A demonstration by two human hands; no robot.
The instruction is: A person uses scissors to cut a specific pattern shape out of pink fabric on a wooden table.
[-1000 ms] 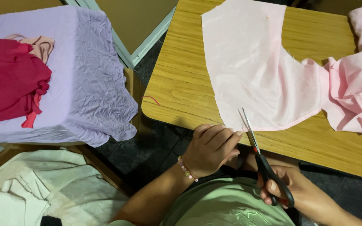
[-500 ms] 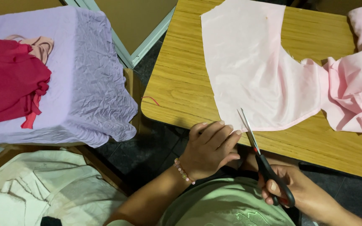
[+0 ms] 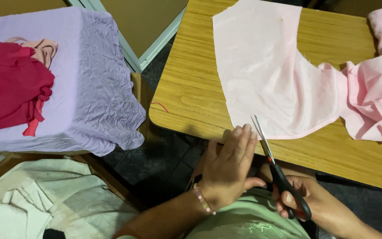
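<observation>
Right hand: your right hand [image 3: 308,199], at 5 o'clock in the view, is closed through the black loop handles of the scissors [image 3: 276,166].
Scissors: slim metal blades, slightly parted, point toward 11 o'clock; the tips lie at the near edge of the pink fabric panel [image 3: 270,75].
Left hand: your left hand [image 3: 228,166] is open and flat, fingers straight and together, just beside the blades at their 9 o'clock; it grips nothing. A bead bracelet [image 3: 202,199] circles the wrist.
Pink fabric panel: thin, smooth, pale pink, straight on its left side and curved along the near cut edge, lying flat at 12 o'clock.
Bunched pink cloth [image 3: 374,97]: crumpled folds at 3 o'clock, joined to the panel.
Table [image 3: 191,88]: wood-grain laminate with a rounded corner; a red thread [image 3: 160,106] rests near that corner.
Room: at 9 o'clock, a wrinkled lilac cover [image 3: 93,88] carries a dark red garment [image 3: 9,88]; dark floor between.
</observation>
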